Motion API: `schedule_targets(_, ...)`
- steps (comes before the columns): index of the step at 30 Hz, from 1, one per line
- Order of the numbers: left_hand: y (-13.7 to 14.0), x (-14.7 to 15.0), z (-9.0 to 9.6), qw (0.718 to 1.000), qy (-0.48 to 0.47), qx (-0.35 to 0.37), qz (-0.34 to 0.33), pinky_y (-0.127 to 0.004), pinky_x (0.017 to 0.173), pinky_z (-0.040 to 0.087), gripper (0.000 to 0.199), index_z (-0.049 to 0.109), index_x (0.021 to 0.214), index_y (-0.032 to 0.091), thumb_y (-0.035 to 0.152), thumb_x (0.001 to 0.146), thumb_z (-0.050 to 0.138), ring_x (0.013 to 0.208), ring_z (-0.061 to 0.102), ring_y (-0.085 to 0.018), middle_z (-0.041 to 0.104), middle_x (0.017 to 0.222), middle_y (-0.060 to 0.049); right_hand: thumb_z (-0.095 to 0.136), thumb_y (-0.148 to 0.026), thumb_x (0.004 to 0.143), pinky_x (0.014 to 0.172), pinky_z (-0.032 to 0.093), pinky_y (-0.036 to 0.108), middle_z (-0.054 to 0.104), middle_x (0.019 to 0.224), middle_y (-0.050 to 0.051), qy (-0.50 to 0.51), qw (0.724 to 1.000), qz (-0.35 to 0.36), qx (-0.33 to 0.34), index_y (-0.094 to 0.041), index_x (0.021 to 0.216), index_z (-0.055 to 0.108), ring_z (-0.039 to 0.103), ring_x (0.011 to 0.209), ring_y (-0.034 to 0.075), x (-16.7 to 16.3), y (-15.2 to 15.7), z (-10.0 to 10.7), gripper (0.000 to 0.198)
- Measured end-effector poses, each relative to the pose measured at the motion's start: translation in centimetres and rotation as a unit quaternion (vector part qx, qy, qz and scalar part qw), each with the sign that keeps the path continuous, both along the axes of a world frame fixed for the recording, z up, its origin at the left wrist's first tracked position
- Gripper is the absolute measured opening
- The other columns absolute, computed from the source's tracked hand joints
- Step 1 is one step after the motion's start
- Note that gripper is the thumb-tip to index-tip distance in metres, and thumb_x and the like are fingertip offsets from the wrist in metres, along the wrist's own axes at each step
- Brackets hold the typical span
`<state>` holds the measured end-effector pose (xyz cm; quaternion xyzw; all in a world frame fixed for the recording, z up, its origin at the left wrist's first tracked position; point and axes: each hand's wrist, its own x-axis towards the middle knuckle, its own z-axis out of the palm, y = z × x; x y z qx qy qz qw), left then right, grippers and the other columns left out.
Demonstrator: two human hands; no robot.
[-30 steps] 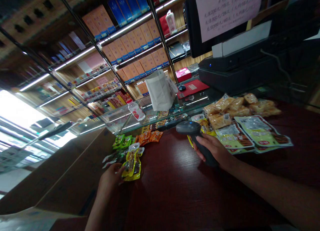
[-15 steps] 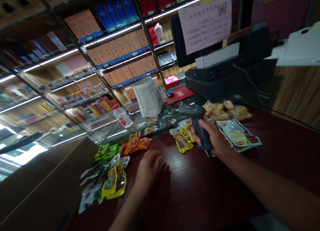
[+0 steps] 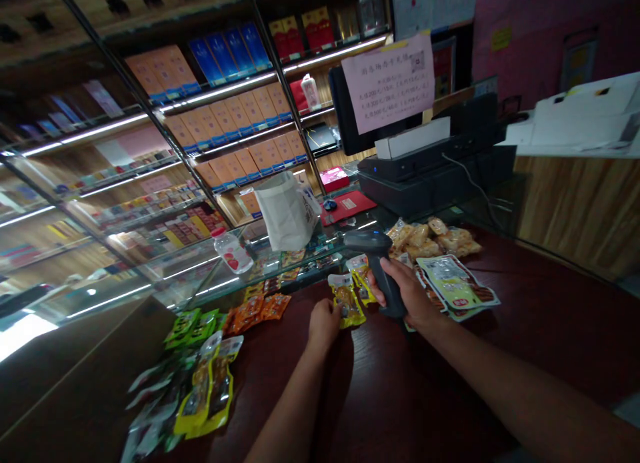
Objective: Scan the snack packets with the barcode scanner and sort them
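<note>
My right hand [image 3: 411, 295] is wrapped round the handle of a dark grey barcode scanner [image 3: 389, 276], its head pointing left. With fingers curled, my left hand [image 3: 324, 324] pinches the left edge of a yellow snack packet [image 3: 349, 305] on the counter. Another yellow packet [image 3: 363, 276] lies just behind, partly hidden by the scanner. To the right of the scanner are flat green-and-white snack packs [image 3: 455, 286], with clear bags of pale snacks [image 3: 425, 239] behind them. Left of my left hand lie orange packets [image 3: 257, 311], green packets [image 3: 193, 327] and two yellow packets [image 3: 207, 389].
A cardboard box [image 3: 85, 376] stands at the left. On the glass display top [image 3: 220, 281] are a white paper bag [image 3: 287, 213] and a red-capped bottle [image 3: 233, 251]. A cash register [image 3: 425, 173] with a screen sits behind, and stocked shelves line the back.
My left hand has moved right and forward from bare counter to the yellow snack packet, closing on its edge. The right hand still holds the scanner. The view has shifted slightly.
</note>
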<state>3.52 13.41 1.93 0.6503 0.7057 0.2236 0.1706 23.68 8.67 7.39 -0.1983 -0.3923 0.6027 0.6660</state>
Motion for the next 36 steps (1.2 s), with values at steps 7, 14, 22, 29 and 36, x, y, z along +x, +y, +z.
schedule_targets(7,-5.4,-6.1,-0.4,0.961,-0.262,-0.087,0.008,-0.02,0.038,0.029,0.034,0.046,0.08,0.023,0.056,0.087,0.052,0.035,0.044,-0.01,0.057,0.048,0.004,0.069,-0.051,0.083,0.034,0.037,0.019,0.063,0.065,-0.001,-0.008,0.999,0.045,-0.024,-0.019,0.086,0.064,0.05,0.041,0.009,-1.2,-0.7,-0.5,0.033)
schedule_targets(14,-7.9,-9.0,-0.1,0.872,-0.473,-0.122,-0.012,-0.021,0.051,0.05,0.054,0.055,0.089,0.017,0.048,0.059,0.088,0.062,0.069,-0.015,0.072,0.075,-0.003,0.07,-0.052,0.083,0.034,0.036,0.018,0.065,0.066,-0.001,-0.041,0.995,0.074,-0.051,-0.017,0.091,0.063,0.052,0.039,0.009,-2.7,-1.3,-2.0,0.036)
schedule_targets(22,-8.2,-8.7,0.1,0.907,-0.416,-0.057,0.024,-0.025,0.057,0.055,0.051,0.052,0.079,0.019,0.056,0.06,0.083,0.068,0.072,-0.019,0.072,0.072,-0.003,0.067,-0.051,0.086,0.034,0.036,0.018,0.065,0.067,-0.001,-0.085,0.99,0.088,-0.075,-0.017,0.091,0.062,0.051,0.039,0.008,-3.3,-1.7,-2.8,0.035)
schedule_targets(29,-8.6,-9.7,-0.9,0.937,-0.348,0.037,-0.007,-0.022,0.059,0.049,0.034,0.054,0.077,0.02,0.05,0.077,0.07,0.064,0.064,-0.014,0.068,0.07,0.0,0.065,-0.051,0.089,0.037,0.037,0.017,0.066,0.072,0.002,-0.133,0.982,0.115,-0.076,-0.017,0.083,0.061,0.054,0.042,0.008,-3.6,-3.0,-3.5,0.035)
schedule_targets(36,-8.6,-9.8,-1.2,0.959,-0.277,0.055,0.015,-0.021,0.055,0.042,0.03,0.05,0.076,0.022,0.048,0.082,0.063,0.059,0.058,-0.014,0.061,0.062,0.002,0.067,-0.05,0.088,0.038,0.038,0.02,0.066,0.073,0.001,-0.149,0.979,0.114,-0.079,-0.018,0.088,0.064,0.055,0.043,0.009,-3.7,-3.7,-3.9,0.032)
